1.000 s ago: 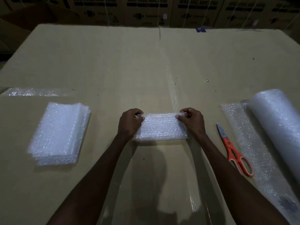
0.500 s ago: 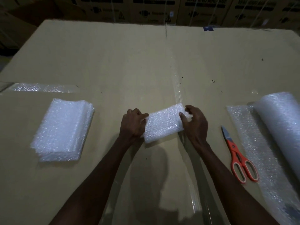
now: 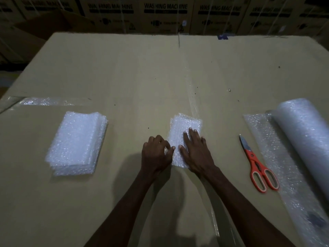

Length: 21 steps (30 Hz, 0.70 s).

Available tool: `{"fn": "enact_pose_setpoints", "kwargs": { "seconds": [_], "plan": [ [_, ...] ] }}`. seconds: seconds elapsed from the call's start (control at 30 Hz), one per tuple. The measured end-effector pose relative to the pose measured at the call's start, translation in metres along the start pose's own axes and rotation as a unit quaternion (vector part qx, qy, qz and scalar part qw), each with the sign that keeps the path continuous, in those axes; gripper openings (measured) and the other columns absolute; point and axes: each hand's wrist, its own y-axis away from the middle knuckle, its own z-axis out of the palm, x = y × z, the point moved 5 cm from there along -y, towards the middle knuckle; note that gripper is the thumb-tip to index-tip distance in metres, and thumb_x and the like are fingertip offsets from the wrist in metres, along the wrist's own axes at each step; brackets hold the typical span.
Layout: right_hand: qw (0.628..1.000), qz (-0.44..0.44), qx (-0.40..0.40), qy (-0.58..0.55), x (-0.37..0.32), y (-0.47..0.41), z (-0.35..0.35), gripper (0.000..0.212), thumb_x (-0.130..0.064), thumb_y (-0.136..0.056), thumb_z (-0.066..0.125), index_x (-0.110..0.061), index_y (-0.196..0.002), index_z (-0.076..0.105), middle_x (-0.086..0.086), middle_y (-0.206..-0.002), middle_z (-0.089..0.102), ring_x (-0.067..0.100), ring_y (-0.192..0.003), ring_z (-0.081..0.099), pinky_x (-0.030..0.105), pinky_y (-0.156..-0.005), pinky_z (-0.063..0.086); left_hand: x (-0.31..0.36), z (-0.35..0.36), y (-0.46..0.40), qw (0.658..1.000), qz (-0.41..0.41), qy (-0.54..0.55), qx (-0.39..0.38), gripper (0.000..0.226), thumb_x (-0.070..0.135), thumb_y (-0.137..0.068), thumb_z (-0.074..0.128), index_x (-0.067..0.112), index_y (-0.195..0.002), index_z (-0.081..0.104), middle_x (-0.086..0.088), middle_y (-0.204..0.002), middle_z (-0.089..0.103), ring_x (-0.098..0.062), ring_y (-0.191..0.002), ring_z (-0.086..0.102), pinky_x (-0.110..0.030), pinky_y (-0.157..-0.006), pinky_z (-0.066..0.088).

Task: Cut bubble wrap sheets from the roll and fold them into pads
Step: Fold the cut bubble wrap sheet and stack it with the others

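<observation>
I was looking at a warehouse or packing area, dimly lit. Behind the work surface stood a row of large cartons (image 3: 165, 16) printed "WASHING MACHINE", strapped and stacked side by side along the whole far edge. The surface itself was a big flat sheet of cardboard (image 3: 124, 77), taped along its seams. On it lay packing supplies: a roll of bubble wrap (image 3: 306, 132), orange-handled scissors (image 3: 256, 163) and a stack of folded pads (image 3: 76, 143).

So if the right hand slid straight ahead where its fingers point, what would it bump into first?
Probably nothing: the right hand lies flat on the folded bubble wrap pad, and beyond that only bare cardboard tabletop shows.
</observation>
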Motion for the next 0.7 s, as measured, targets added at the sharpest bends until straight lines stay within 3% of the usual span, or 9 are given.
{"fn": "enact_pose_setpoints", "kwargs": {
  "seconds": [0.07,0.13,0.23,0.37,0.53,0.6,0.63,0.7],
  "plan": [
    [1.000,-0.009,-0.009,0.024,0.005,0.001,0.002,0.075,-0.058,-0.102,0.009,-0.016,-0.163,0.010,0.008,-0.171,-0.002,0.024,-0.158,-0.005,0.046,-0.125,0.000,0.002,0.001,-0.006,1.000,0.010,-0.003,0.006,0.029,0.046,-0.087,0.062,0.022,-0.098,0.073,0.002,-0.096,0.066,-0.022,-0.084,0.057,-0.034,-0.062,0.040],
    [1.000,-0.003,-0.011,0.024,0.009,0.000,0.003,0.073,-0.058,-0.103,0.009,-0.018,-0.163,0.007,0.006,-0.171,-0.004,0.022,-0.158,-0.007,0.047,-0.125,-0.001,0.004,0.005,-0.016,0.999,0.027,-0.010,-0.023,0.038,0.047,-0.086,0.057,0.023,-0.112,0.072,-0.001,-0.109,0.067,-0.025,-0.093,0.060,-0.035,-0.067,0.043],
    [0.999,0.029,-0.001,0.017,0.011,-0.004,0.002,0.066,-0.051,-0.108,0.019,-0.018,-0.164,0.005,0.006,-0.171,-0.006,0.021,-0.157,-0.008,0.049,-0.125,-0.001,0.004,0.012,-0.032,0.996,0.045,-0.015,-0.071,0.047,0.049,-0.085,0.048,0.022,-0.114,0.073,-0.006,-0.111,0.069,-0.032,-0.094,0.064,-0.038,-0.068,0.047],
    [0.997,0.077,0.016,-0.018,0.011,-0.009,0.003,0.074,-0.056,-0.101,0.010,-0.017,-0.164,0.004,0.006,-0.171,-0.006,0.022,-0.157,-0.008,0.050,-0.126,0.001,0.003,0.016,-0.051,0.993,0.029,-0.008,-0.110,0.065,0.057,-0.086,0.036,0.018,-0.129,0.066,-0.007,-0.112,0.070,-0.034,-0.100,0.061,-0.041,-0.075,0.045],
    [0.990,0.087,0.046,-0.097,0.014,-0.015,-0.002,0.075,-0.060,-0.103,0.019,-0.018,-0.163,0.005,0.004,-0.171,-0.007,0.019,-0.157,-0.009,0.041,-0.124,-0.005,-0.002,0.024,-0.062,0.989,0.017,0.009,-0.146,0.065,0.052,-0.089,0.041,0.016,-0.142,0.052,-0.004,-0.129,0.064,-0.032,-0.113,0.054,-0.041,-0.084,0.039],
    [0.980,0.110,0.096,-0.138,0.018,-0.013,-0.009,0.077,-0.058,-0.100,0.026,-0.015,-0.163,0.015,0.007,-0.171,0.006,0.022,-0.157,0.004,0.040,-0.124,0.004,-0.002,0.025,-0.064,0.988,0.008,0.023,-0.151,0.062,0.049,-0.091,0.042,0.016,-0.143,0.051,-0.005,-0.131,0.062,-0.033,-0.113,0.053,-0.040,-0.086,0.039],
    [0.968,0.135,0.138,-0.160,0.021,-0.010,-0.015,0.074,-0.055,-0.100,0.034,-0.014,-0.160,0.025,0.010,-0.168,0.020,0.025,-0.155,0.017,0.042,-0.123,0.018,-0.002,0.026,-0.065,0.988,0.007,0.025,-0.149,0.058,0.047,-0.094,0.045,0.016,-0.143,0.050,-0.006,-0.132,0.061,-0.032,-0.113,0.053,-0.040,-0.087,0.039],
    [0.938,0.201,0.220,-0.175,0.029,-0.002,-0.027,0.058,-0.046,-0.100,0.052,-0.011,-0.146,0.048,0.013,-0.148,0.050,0.031,-0.135,0.044,0.041,-0.100,0.041,-0.001,0.026,-0.068,0.988,0.003,0.020,-0.156,0.051,0.041,-0.099,0.050,0.017,-0.144,0.049,-0.005,-0.133,0.060,-0.031,-0.115,0.051,-0.039,-0.089,0.038]
  ]
}}
